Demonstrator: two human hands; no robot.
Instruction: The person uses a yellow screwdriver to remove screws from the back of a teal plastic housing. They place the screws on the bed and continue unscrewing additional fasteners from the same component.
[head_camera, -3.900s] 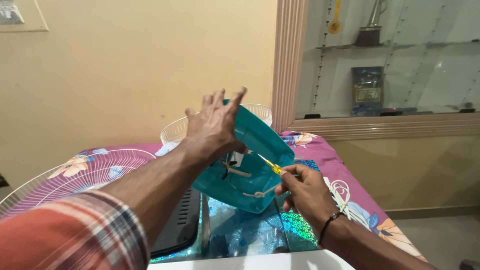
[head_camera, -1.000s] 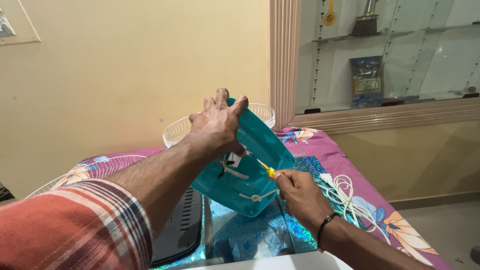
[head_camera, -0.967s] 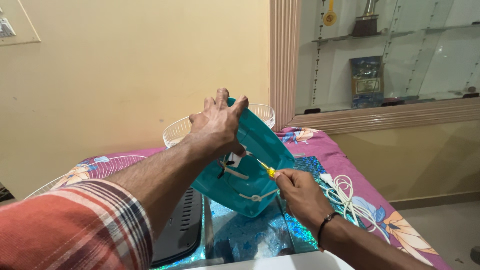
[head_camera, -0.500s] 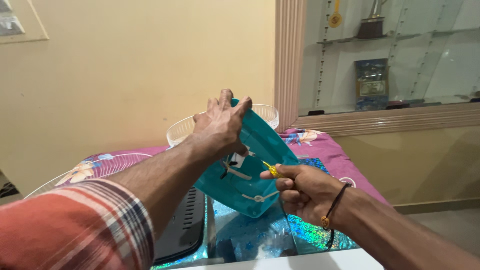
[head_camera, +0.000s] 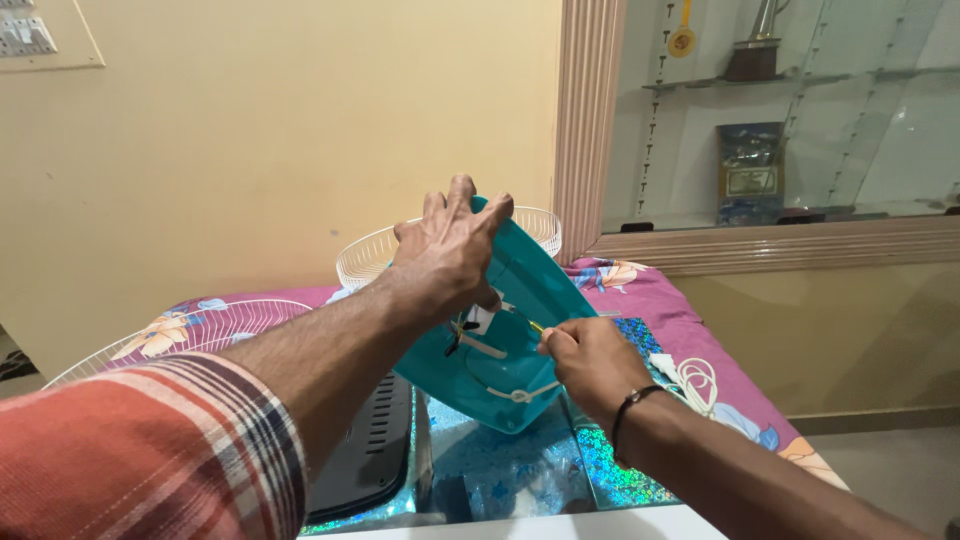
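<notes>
My left hand (head_camera: 447, 248) grips the upper edge of a teal plastic housing (head_camera: 530, 300), holding it tilted with its hollow side facing me. White wires (head_camera: 515, 392) and a small white part run inside it. My right hand (head_camera: 588, 360), a dark band on its wrist, is closed on a thin yellow-handled screwdriver (head_camera: 537, 326) whose tip points into the housing near the white part. The housing hangs over a shiny blue holographic box (head_camera: 500, 470).
A white wire fan guard (head_camera: 380, 255) stands behind the housing and another (head_camera: 200, 325) lies at left on a pink floral cloth (head_camera: 640, 285). A black vented cover (head_camera: 365, 445) leans by the box. A coiled white cord (head_camera: 695, 378) lies at right. A glass cabinet stands behind.
My right hand has shifted up and left, closer to the housing, so less of the yellow screwdriver shows. The left hand keeps the same hold on the housing.
</notes>
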